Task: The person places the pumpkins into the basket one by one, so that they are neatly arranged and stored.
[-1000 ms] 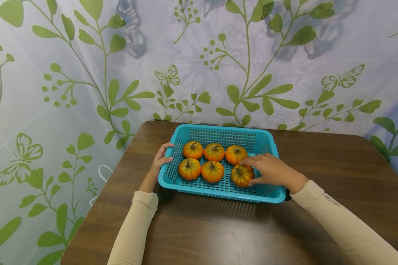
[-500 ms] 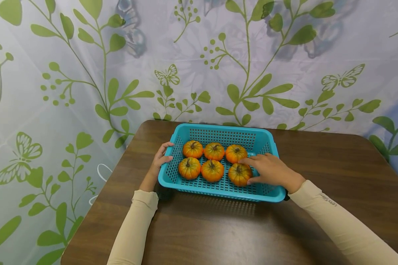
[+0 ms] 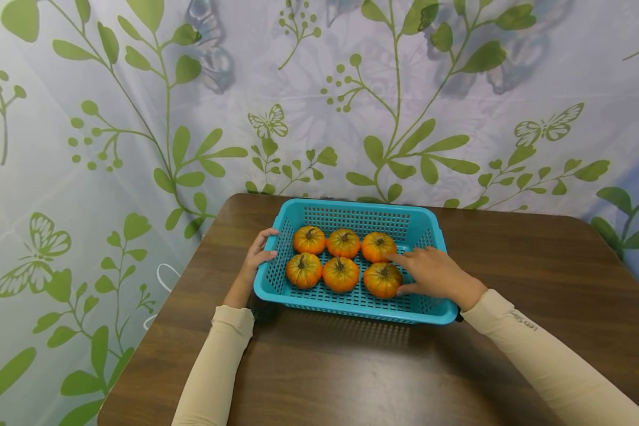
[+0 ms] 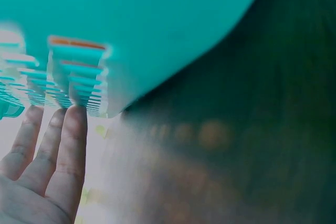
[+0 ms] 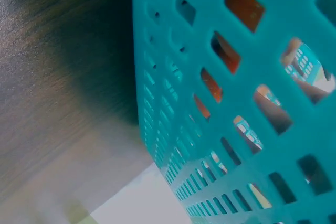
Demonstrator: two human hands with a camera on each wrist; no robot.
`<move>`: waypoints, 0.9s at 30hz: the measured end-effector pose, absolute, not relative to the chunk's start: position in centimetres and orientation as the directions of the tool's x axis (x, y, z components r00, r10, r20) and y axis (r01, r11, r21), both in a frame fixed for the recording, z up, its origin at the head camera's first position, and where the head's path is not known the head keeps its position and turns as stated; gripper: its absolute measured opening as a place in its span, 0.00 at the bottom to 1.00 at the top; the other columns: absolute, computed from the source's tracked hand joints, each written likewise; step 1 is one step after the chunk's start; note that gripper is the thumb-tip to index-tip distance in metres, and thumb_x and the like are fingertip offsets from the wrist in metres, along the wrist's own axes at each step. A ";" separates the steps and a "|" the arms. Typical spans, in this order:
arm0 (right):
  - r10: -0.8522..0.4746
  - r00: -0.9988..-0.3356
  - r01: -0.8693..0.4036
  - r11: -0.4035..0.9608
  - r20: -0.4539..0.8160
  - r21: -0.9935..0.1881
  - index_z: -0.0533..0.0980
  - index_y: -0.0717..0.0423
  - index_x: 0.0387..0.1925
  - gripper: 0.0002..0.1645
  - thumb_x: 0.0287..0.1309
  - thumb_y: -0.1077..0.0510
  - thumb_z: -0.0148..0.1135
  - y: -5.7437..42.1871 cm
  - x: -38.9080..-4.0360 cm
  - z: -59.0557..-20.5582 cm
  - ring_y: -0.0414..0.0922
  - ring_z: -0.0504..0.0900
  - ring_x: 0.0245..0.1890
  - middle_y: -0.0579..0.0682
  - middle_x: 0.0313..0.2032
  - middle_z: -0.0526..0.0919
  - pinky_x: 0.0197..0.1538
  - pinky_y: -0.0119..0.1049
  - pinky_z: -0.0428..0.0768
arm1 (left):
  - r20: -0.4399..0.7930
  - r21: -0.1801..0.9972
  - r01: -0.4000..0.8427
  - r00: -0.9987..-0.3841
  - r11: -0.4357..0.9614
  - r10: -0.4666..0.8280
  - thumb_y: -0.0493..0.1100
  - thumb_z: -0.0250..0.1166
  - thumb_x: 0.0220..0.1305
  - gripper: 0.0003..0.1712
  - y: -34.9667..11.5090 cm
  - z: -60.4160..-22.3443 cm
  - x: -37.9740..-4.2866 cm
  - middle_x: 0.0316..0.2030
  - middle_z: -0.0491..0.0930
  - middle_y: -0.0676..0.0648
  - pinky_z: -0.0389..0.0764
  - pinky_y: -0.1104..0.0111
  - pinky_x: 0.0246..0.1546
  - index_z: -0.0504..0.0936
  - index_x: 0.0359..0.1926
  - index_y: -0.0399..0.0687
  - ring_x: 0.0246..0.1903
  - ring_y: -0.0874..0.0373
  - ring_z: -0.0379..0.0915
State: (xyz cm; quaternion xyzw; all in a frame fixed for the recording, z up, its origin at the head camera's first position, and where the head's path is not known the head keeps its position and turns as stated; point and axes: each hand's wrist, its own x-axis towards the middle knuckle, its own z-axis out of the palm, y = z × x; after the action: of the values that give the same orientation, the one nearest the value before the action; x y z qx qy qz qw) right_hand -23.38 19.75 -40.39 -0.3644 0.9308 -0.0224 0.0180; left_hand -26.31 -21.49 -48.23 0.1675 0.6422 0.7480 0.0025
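Note:
Six-odd details aside, several small orange-and-green pumpkins lie in two rows in a turquoise perforated basket (image 3: 346, 310). My left hand (image 3: 257, 253) holds the basket's left end, thumb over the rim; in the left wrist view its straight fingers (image 4: 71, 156) lie against the outer wall. My right hand (image 3: 436, 273) reaches over the right end, with forefinger and thumb extended at the right side of the front right pumpkin (image 3: 382, 280). Behind that one sits the back right pumpkin (image 3: 378, 246). In the right wrist view, the basket wall (image 5: 273, 56) mostly hides the right hand.
The basket stands on a brown wooden table (image 3: 351, 378) near its far edge. A printed leaf-and-butterfly cloth (image 3: 319, 118) hangs right behind. A white cable (image 3: 166, 275) shows by the table's left edge.
The front right pumpkin has shifted left, closer to its row, and my right hand has moved a little left with it. The forefinger now reaches less far over the pumpkin. My left hand stays put.

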 end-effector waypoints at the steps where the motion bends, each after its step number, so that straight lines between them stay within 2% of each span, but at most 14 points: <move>1: -0.672 -0.740 -0.670 0.740 -0.019 -0.063 0.77 0.58 0.71 0.47 0.56 0.41 0.81 19.8 -23.4 -40.4 0.59 0.87 0.48 0.58 0.50 0.90 0.55 0.60 0.83 | 0.246 0.962 0.210 -0.944 -0.176 0.219 0.36 0.52 0.65 0.26 -21.5 -48.3 -26.4 0.72 0.58 0.18 0.81 0.66 0.53 0.74 0.60 0.66 0.61 0.38 0.69; 6: -0.669 -0.743 -0.667 0.735 0.034 -0.120 0.76 0.62 0.70 0.47 0.57 0.42 0.81 20.1 -23.4 -40.6 0.65 0.84 0.56 0.63 0.57 0.87 0.64 0.66 0.77 | 0.240 0.962 0.202 -0.946 -0.183 0.219 0.36 0.52 0.65 0.26 -21.4 -48.5 -26.6 0.72 0.59 0.18 0.81 0.67 0.53 0.72 0.64 0.55 0.59 0.45 0.72; 9: -0.662 -0.741 -0.668 0.709 0.115 -0.224 0.75 0.65 0.71 0.44 0.61 0.46 0.80 20.4 -23.3 -40.7 0.66 0.80 0.61 0.65 0.61 0.84 0.67 0.67 0.74 | 0.234 0.964 0.197 -0.947 -0.177 0.221 0.36 0.52 0.65 0.27 -21.5 -48.5 -26.6 0.72 0.58 0.18 0.80 0.67 0.54 0.70 0.66 0.47 0.59 0.45 0.71; 13: -0.608 -0.759 -0.644 0.652 0.233 -0.399 0.73 0.66 0.72 0.40 0.65 0.54 0.77 21.0 -23.2 -40.7 0.66 0.75 0.66 0.65 0.66 0.80 0.67 0.68 0.73 | 0.208 0.973 0.177 -0.952 -0.151 0.226 0.37 0.52 0.67 0.30 -21.7 -48.4 -26.6 0.74 0.58 0.20 0.80 0.66 0.55 0.65 0.70 0.38 0.62 0.40 0.69; 16: -0.549 -0.767 -0.640 0.617 0.332 -0.458 0.74 0.65 0.71 0.38 0.64 0.60 0.77 21.8 -23.0 -40.9 0.66 0.74 0.67 0.65 0.67 0.79 0.65 0.71 0.73 | 0.178 0.981 0.155 -0.956 -0.115 0.231 0.38 0.51 0.69 0.35 -22.0 -48.3 -26.6 0.77 0.57 0.23 0.79 0.67 0.56 0.59 0.75 0.32 0.66 0.34 0.66; 21: -0.415 -0.767 -0.632 0.623 0.490 -0.462 0.76 0.64 0.70 0.37 0.59 0.66 0.77 23.8 -22.4 -41.7 0.68 0.72 0.67 0.67 0.66 0.79 0.64 0.75 0.70 | 0.137 0.990 0.134 -0.954 -0.029 0.267 0.39 0.50 0.74 0.40 -22.6 -48.2 -26.3 0.81 0.53 0.28 0.78 0.65 0.60 0.54 0.83 0.36 0.73 0.29 0.60; 24: -0.309 -0.782 -0.589 0.650 0.541 -0.480 0.74 0.64 0.71 0.39 0.60 0.67 0.77 25.5 -21.8 -42.4 0.72 0.69 0.70 0.69 0.68 0.77 0.67 0.77 0.65 | 0.139 0.989 0.150 -0.950 0.017 0.281 0.41 0.48 0.79 0.41 -23.1 -47.8 -26.0 0.83 0.49 0.29 0.73 0.54 0.68 0.45 0.86 0.40 0.76 0.29 0.56; 27: -0.203 -0.806 -0.519 0.695 0.557 -0.498 0.72 0.63 0.74 0.39 0.63 0.64 0.75 27.3 -21.2 -43.1 0.75 0.65 0.73 0.71 0.71 0.74 0.72 0.78 0.56 | 0.148 0.984 0.168 -0.953 0.052 0.264 0.46 0.43 0.84 0.41 -23.9 -47.3 -25.6 0.84 0.44 0.30 0.61 0.40 0.75 0.36 0.88 0.46 0.80 0.28 0.47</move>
State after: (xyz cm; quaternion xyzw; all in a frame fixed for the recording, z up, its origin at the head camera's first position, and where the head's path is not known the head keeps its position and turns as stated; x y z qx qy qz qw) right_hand -21.19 27.27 -43.11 -0.2030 0.8896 -0.3339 -0.2367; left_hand -25.61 -23.93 -47.26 0.1491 0.7245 0.6720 0.0360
